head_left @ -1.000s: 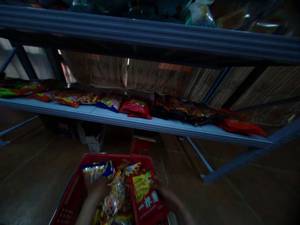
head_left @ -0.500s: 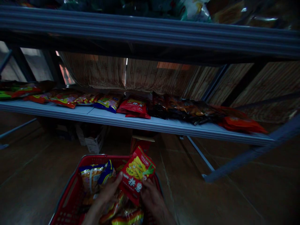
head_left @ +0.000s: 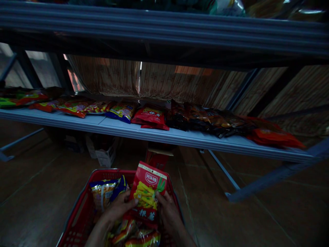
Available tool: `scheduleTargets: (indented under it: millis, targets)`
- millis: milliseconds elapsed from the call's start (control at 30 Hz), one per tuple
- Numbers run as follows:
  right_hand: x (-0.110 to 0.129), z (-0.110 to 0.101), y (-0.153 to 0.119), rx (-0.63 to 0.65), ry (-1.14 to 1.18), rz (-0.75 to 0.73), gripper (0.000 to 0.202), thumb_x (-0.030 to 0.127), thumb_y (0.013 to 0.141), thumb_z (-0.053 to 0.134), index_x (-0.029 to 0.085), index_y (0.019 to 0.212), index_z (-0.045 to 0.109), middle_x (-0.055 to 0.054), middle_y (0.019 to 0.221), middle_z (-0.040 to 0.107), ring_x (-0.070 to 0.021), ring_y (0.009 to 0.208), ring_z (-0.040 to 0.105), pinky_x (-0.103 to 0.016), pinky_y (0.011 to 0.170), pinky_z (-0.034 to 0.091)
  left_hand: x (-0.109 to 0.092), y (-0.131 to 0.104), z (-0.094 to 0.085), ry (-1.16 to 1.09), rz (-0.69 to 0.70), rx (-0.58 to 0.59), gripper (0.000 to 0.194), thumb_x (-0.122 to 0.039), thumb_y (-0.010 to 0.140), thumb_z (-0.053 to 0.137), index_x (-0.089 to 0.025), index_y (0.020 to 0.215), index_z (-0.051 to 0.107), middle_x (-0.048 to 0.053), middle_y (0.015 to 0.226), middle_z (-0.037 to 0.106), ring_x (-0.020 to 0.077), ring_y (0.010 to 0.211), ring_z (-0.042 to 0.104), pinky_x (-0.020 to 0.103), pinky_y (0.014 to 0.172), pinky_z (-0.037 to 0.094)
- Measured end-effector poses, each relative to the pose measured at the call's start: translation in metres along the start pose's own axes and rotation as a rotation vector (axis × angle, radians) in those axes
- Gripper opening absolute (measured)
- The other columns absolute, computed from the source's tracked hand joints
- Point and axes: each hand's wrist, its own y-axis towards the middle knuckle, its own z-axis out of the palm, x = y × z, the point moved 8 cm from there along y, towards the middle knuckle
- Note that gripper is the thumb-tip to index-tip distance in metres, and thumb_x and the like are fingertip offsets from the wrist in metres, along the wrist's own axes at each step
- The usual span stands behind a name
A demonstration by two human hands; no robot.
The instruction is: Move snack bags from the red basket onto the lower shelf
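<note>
The red packet (head_left: pixel 146 192) has changed position: one second ago my right hand had it alone at the basket's right edge; it is now above the basket's middle, gripped from both sides. It has also turned closer to upright since half a second ago, so its pale header strip is fully exposed. In my judgement, this grip steadies it and presents its printed front to me.

Hand state: my left hand (head_left: pixel 120 207) is closed on the packet's left edge, thumb in front; my right hand (head_left: pixel 168 209) is closed on its right edge.

Container: the red basket (head_left: pixel 108 174) holds a blue-trimmed packet (head_left: pixel 101 196) at its back left corner and yellow-and-red packets (head_left: pixel 144 239) toward its near edge. Below the shelf's front edge (head_left: pixel 108 128) stands a white carton (head_left: pixel 106 157); its contents are too dark to tell.
</note>
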Motion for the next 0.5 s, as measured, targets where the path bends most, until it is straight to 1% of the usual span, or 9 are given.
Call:
scheduleTargets:
  millis: [67,167,267,333,400,433,500]
  targets:
    - [-0.005,0.004,-0.001,0.003,-0.059,0.023,0.030,0.028,0.062,0.075,0.020,0.089,0.064,-0.004,0.074,0.074,-0.0242,0.078,0.068,-0.039,0.073,0.051,-0.001,0.005,0.000,-0.113,0.020,-0.077,0.047,-0.038,0.057,0.075,-0.017,0.097,0.063,0.008,0.094,0.071,0.0241,0.087,0.066,0.036,0.081,0.049]
    - [-0.011,0.004,0.000,-0.007,-0.108,0.029,0.031,0.030,0.059,0.077,0.019,0.085,0.065,-0.003,0.071,0.073,-0.0250,0.077,0.068,-0.039,0.072,0.051,0.002,0.014,-0.002,-0.259,0.043,-0.188,0.043,-0.038,0.059,0.074,-0.015,0.094,0.063,0.008,0.084,0.073,0.0236,0.080,0.068,0.036,0.076,0.051]
    - [-0.011,-0.001,0.002,-0.021,-0.122,0.013,0.030,0.033,0.059,0.076,0.019,0.084,0.065,-0.003,0.071,0.073,-0.0253,0.077,0.068,-0.039,0.072,0.051,0.004,0.018,-0.006,-0.277,0.058,-0.295,0.037,-0.038,0.060,0.073,-0.014,0.087,0.064,0.008,0.077,0.073,0.0232,0.075,0.068,0.035,0.074,0.052]
    - [-0.009,-0.007,0.003,-0.059,-0.121,0.008,0.029,0.036,0.061,0.074,0.019,0.084,0.065,-0.003,0.072,0.073,-0.0247,0.078,0.068,-0.038,0.072,0.051,0.001,0.016,-0.006,-0.285,0.078,-0.330,0.035,-0.038,0.062,0.072,-0.014,0.087,0.065,0.008,0.076,0.073,0.0230,0.074,0.068,0.035,0.073,0.052]
    - [-0.006,-0.011,0.002,-0.085,-0.114,0.000,0.029,0.037,0.064,0.072,0.019,0.086,0.065,-0.003,0.074,0.073,-0.0235,0.078,0.068,-0.037,0.073,0.051,-0.003,0.013,-0.003,-0.320,0.080,-0.307,0.035,-0.039,0.065,0.070,-0.016,0.091,0.065,0.007,0.078,0.073,0.0228,0.076,0.068,0.034,0.072,0.053]
    - [-0.004,-0.010,0.001,-0.077,-0.112,-0.008,0.029,0.037,0.065,0.072,0.020,0.087,0.064,-0.003,0.075,0.073,-0.0229,0.079,0.067,-0.036,0.074,0.051,-0.004,0.012,0.001,-0.334,0.070,-0.268,0.036,-0.039,0.066,0.069,-0.016,0.093,0.065,0.008,0.080,0.073,0.0230,0.077,0.068,0.034,0.072,0.053]
    - [-0.001,-0.004,-0.002,-0.020,-0.119,-0.018,0.031,0.034,0.065,0.073,0.020,0.092,0.064,-0.003,0.076,0.073,-0.0226,0.079,0.068,-0.036,0.075,0.051,-0.004,0.011,0.009,-0.330,0.026,-0.181,0.038,-0.040,0.067,0.068,-0.015,0.096,0.065,0.010,0.082,0.073,0.0239,0.079,0.068,0.034,0.072,0.052]
